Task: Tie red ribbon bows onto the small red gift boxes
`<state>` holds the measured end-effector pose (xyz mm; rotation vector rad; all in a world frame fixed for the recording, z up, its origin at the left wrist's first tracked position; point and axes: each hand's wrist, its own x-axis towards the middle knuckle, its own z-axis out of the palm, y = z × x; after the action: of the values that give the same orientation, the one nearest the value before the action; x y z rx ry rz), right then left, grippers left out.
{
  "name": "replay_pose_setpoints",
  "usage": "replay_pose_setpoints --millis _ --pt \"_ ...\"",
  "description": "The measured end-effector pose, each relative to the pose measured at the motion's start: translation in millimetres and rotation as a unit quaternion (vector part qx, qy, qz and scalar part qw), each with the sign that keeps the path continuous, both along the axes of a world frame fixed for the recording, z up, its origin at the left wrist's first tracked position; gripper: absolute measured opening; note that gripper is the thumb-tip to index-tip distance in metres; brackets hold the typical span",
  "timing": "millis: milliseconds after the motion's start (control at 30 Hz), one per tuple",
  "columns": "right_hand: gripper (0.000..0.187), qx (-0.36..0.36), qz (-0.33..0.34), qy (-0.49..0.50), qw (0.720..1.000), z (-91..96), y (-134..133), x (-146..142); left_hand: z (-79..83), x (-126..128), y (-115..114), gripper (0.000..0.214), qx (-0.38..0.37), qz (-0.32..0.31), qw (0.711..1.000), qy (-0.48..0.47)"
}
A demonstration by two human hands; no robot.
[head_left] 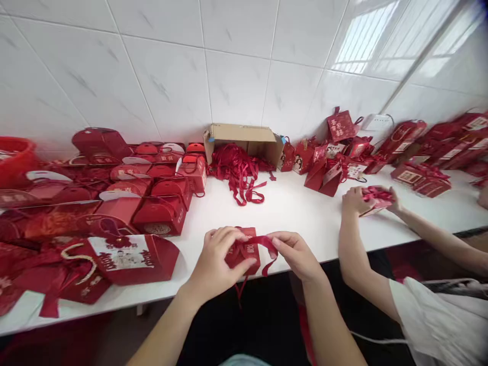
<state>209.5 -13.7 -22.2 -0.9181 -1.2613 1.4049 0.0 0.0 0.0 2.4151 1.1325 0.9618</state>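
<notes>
A small red gift box (251, 255) with pale printed lettering sits at the table's near edge in front of me. Across its top runs a dark red ribbon (263, 240), and one end hangs down over the front. My left hand (222, 256) is bent over the box's left side, its fingers and thumb closing on the ribbon there; the exact grip is partly hidden. To the right, my right hand (295, 251) pinches the ribbon between thumb and fingers, with a loose tail curling below.
Red gift boxes (162, 211) crowd the left. An open cardboard box (244, 132) spills a heap of red ribbons (236, 162) by the wall. More red boxes (324, 175) stand back right. At right, a co-worker's hands (356, 201) hold a ribboned box (375, 203).
</notes>
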Motion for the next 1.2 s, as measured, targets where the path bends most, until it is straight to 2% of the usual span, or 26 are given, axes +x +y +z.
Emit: replay_pose_setpoints --millis 167,267,367,433,533,633,700,800,867,967,1100,1200 --pt "0.026 -0.011 -0.007 -0.012 1.0 14.9 1 -2 -8.5 23 12 0.003 0.118 0.086 0.989 -0.032" --pt "0.03 -0.016 -0.036 -0.075 0.996 15.9 1 1 -9.0 20 18 0.006 0.166 0.129 0.976 -0.054" --pt "0.04 0.002 -0.055 -0.146 0.988 10.8 5 -1 -7.4 16 21 0.008 0.177 0.131 0.974 -0.051" --pt "0.049 0.024 -0.039 -0.156 0.987 6.7 9 -7 -5.5 16 21 0.008 0.164 0.116 0.978 -0.06" --pt "0.047 0.064 -0.019 -0.147 0.987 3.2 15 -24 -2.2 16 17 0.007 0.117 0.085 0.986 -0.086" --pt "0.024 0.079 -0.024 -0.134 0.987 2.1 18 -38 -2.7 6 17 0.006 0.026 0.04 0.992 -0.12" --pt "0.016 0.079 -0.052 -0.122 0.988 0.4 18 -44 -8.2 -6 20 0.007 -0.043 0.025 0.985 -0.167" --pt "0.014 0.101 -0.1 -0.111 0.984 -4.7 17 -47 -24.1 -22 28 0.006 -0.138 0.068 0.961 -0.228" --pt "0.014 0.112 -0.099 -0.102 0.984 -8.7 16 -47 -36.2 -26 33 0.011 -0.213 0.108 0.942 -0.238" --pt "0.016 0.077 -0.074 -0.078 0.991 -12.9 16 -48 -49.8 -24 38 0.026 -0.3 0.112 0.921 -0.224" --pt "0.017 0.048 -0.063 -0.066 0.995 -10.9 16 -51 -53.8 -21 39 0.039 -0.384 0.077 0.891 -0.231" --pt "0.015 0.062 -0.111 -0.118 0.985 -5.3 15 -57 -46.7 -26 37 0.038 -0.403 0.062 0.87 -0.278"
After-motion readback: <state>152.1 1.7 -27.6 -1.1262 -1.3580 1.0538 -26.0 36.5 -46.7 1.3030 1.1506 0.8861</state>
